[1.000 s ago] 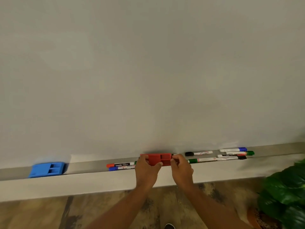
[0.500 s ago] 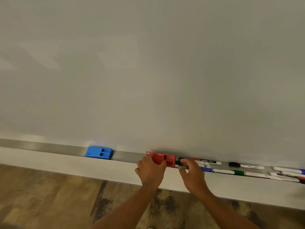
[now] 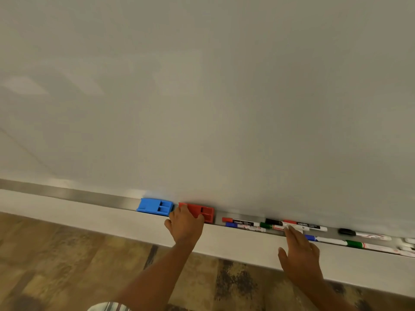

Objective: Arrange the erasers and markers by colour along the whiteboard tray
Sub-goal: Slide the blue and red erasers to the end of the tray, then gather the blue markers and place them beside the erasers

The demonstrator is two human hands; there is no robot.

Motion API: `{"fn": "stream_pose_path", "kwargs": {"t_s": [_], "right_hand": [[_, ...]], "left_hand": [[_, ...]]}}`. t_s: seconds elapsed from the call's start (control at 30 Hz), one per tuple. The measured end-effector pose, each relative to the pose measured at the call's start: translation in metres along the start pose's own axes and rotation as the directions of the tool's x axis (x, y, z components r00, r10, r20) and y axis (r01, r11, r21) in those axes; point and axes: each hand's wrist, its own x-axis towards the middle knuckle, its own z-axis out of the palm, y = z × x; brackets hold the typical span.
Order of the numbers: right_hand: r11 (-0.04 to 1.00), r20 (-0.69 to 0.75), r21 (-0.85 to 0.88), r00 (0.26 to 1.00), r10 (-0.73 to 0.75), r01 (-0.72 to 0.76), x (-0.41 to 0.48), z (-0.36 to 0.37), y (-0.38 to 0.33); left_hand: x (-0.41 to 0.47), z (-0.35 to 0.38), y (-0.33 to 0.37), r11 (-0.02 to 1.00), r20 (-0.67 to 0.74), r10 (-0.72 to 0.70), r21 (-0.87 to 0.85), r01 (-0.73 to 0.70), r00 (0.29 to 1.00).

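The left hand [image 3: 185, 225] has its grip closed over the near edge of the red eraser [image 3: 201, 212], hiding its left end; the eraser sits on the whiteboard tray [image 3: 89, 196] just beside the blue eraser [image 3: 155, 206]. The right hand [image 3: 299, 254] is spread, its fingertips [image 3: 289, 230] on a red-capped marker [image 3: 303, 225]. Further markers [image 3: 368, 240] trail right, blurred and cut off at the frame edge.

A blue eraser [image 3: 155, 206] lay flat on the metal tray [image 3: 67, 194] at lower centre, just left of a red eraser [image 3: 199, 212], a narrow gap between them. To the right, capped markers [image 3: 244, 224] with red, blue, green and black caps lay lengthwise, loosely mixed, trailing to the right edge.
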Motion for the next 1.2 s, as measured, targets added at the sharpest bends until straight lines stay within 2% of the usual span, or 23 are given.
{"fn": "stream_pose_path", "kwargs": {"t_s": [0.23,0.6,0.73,0.87,0.97,1.13,1.2], "right_hand": [[0.999,0.047,-0.05,0.999,-0.003,0.005,-0.002,0.006,-0.003],[0.999,0.077,-0.038,0.997,-0.015,0.018,0.002,0.013,-0.023],[0.999,0.055,-0.018,0.997,-0.045,0.046,0.004,0.012,-0.036],[0.996,0.02,-0.016,0.996,-0.083,0.083,0.009,0.008,-0.05],[0.991,0.001,-0.026,0.992,-0.13,0.13,0.015,0.005,-0.059],[0.979,-0.025,-0.101,0.983,-0.181,0.178,0.025,0.0,-0.068],[0.975,-0.039,-0.123,0.981,-0.19,0.184,0.029,-0.001,-0.069]], "left_hand": [[0.018,-0.006,-0.008,0.998,0.022,-0.004,0.063,0.003,1.0],[0.026,0.001,-0.023,0.99,0.031,0.017,0.142,-0.021,0.999],[0.024,0.004,-0.027,0.995,-0.018,0.047,0.085,-0.045,0.999],[0.013,0.012,-0.026,0.984,-0.082,0.174,-0.037,-0.177,0.981],[-0.002,0.023,-0.021,0.958,-0.044,0.264,-0.1,-0.268,0.963],[-0.024,0.036,-0.011,0.924,0.056,0.309,-0.252,-0.286,0.949],[-0.032,0.039,-0.007,0.911,0.122,0.301,-0.329,-0.247,0.946]]}}
